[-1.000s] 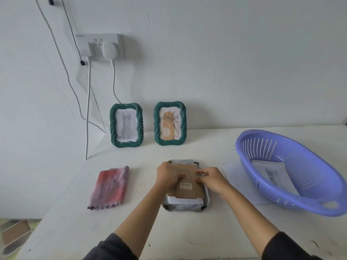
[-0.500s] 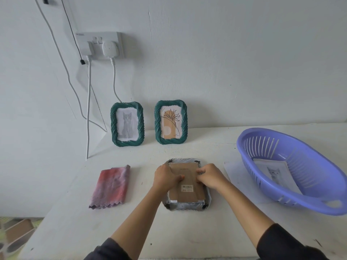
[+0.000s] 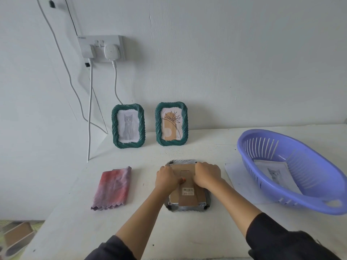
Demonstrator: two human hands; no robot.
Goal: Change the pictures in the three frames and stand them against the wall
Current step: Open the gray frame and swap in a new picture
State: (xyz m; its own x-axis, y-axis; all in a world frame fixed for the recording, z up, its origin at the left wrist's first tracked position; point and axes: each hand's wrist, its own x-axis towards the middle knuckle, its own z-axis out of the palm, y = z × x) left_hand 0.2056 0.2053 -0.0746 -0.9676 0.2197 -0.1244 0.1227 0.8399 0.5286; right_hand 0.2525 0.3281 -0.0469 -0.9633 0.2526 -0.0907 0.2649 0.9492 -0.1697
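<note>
Brown cardboard backing [image 3: 188,196] faces up on the third frame [image 3: 187,208], a silver-grey one lying face down on the white surface [image 3: 150,231] in front of the person. The left hand [image 3: 167,178] and right hand [image 3: 206,174] bear down on the backing's far half, knuckles up, fingers curled under. Each grip is closed down onto the board, but I cannot tell whether it pinches a tab or only presses. The risk I see is the backing seating crooked. Lean harder on one side and the picture beneath could crease or slip, or a corner clip could miss, and the board might drop out once the frame is stood up. Behind this frame, the green cat frame [image 3: 128,126] and the green plant frame [image 3: 171,124] stand against the wall [image 3: 225,72]. To its left lies a folded pink cloth [image 3: 112,187]. To its right a purple basket [image 3: 315,175] holds one cat print [image 3: 276,174], and a loose white sheet [image 3: 232,173] lies between frame and basket, partly under the basket.
</note>
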